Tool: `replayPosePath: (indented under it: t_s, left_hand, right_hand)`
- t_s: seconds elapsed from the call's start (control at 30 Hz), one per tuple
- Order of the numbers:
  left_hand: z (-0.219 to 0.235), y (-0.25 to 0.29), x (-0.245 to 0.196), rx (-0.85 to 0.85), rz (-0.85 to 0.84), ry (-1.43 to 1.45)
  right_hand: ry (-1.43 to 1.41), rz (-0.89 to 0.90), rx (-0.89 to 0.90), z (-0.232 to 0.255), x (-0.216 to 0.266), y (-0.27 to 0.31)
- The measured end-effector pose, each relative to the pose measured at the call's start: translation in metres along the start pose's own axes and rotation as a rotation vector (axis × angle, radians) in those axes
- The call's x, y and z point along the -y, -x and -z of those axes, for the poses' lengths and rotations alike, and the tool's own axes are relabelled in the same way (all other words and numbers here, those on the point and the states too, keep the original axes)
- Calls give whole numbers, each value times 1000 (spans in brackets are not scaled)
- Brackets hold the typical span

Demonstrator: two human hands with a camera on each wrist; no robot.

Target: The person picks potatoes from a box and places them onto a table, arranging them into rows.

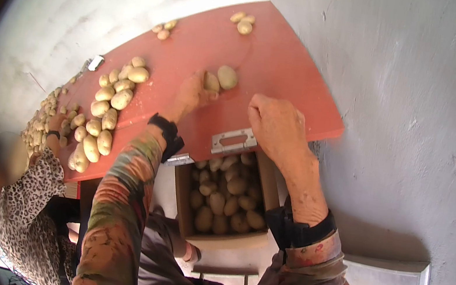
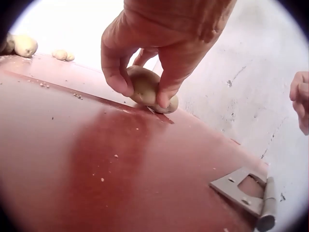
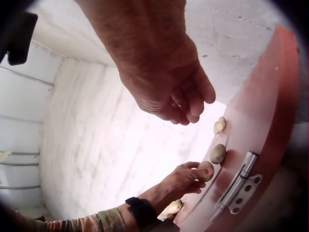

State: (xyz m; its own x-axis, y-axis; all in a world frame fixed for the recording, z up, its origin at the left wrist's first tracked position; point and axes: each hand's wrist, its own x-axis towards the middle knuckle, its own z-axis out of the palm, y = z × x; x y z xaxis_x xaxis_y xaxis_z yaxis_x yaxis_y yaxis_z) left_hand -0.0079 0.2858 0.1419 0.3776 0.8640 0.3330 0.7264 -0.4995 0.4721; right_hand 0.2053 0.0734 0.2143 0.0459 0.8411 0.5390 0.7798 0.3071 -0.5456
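Observation:
My left hand point(image 1: 190, 98) pinches a potato point(image 2: 143, 86) between thumb and fingers, low over the red table. Right beside it lies a second potato point(image 1: 227, 77), partly hidden behind the first in the left wrist view. My right hand point(image 1: 278, 127) hangs above the table's near edge by a metal hinge point(image 1: 234, 141). Its fingers are loosely curled with nothing in them, as the right wrist view shows its empty palm side point(image 3: 169, 92).
Below the edge stands a cardboard box point(image 1: 274, 196) of potatoes. A potato pile point(image 1: 110, 101) covers the table's left part; small groups point(image 1: 245, 24) sit farther back. Another person point(image 1: 34, 196) in leopard print works at the left. A grey wall point(image 1: 398, 109) bounds the right.

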Motion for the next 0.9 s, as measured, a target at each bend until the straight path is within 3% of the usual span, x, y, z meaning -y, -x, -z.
replayPosePath:
  t_s: [0.03, 0.1, 0.13, 0.2, 0.33, 0.4, 0.47, 0.53, 0.6, 0.67, 0.8, 0.87, 0.9]
  left_hand:
    - [0, 1, -13, 22, 11, 7]
    - [2, -3, -29, 62, 470, 781]
    - [-1, -3, -23, 79, 492, 781]
    - [-1, -2, -10, 61, 167, 323]
    - [16, 7, -31, 188, 186, -12]
    - [26, 27, -60, -5, 21, -425]
    - [33, 44, -79, -138, -164, -350]
    - [54, 76, -136, -83, -241, -211]
    - [45, 115, -169, -35, -308, -67]
    - [26, 149, -181, 37, -249, 35]
    - [0, 185, -159, 76, -178, 95]
    - [-7, 192, -147, 325, 72, 177]
    - [-15, 199, -141, 323, 87, 178]
  right_hand:
    - [18, 27, -17, 2, 1, 3]
    - [29, 27, -11, 1, -2, 3]
    - [51, 45, -11, 0, -3, 2]
    - [62, 49, -4, -4, -2, 2]
    - [122, 27, 73, -2, 2, 0]
    - [127, 11, 84, -3, 2, 0]
    - [132, 60, 44, -4, -1, 0]
    - [132, 91, -17, -5, -3, 2]
    - [137, 131, -72, 0, -5, 5]
    - [109, 114, 67, 10, -3, 5]
    - [189, 34, 142, 8, -5, 3]
    - [233, 0, 53, 5, -7, 3]
    - [226, 4, 65, 6, -7, 2]
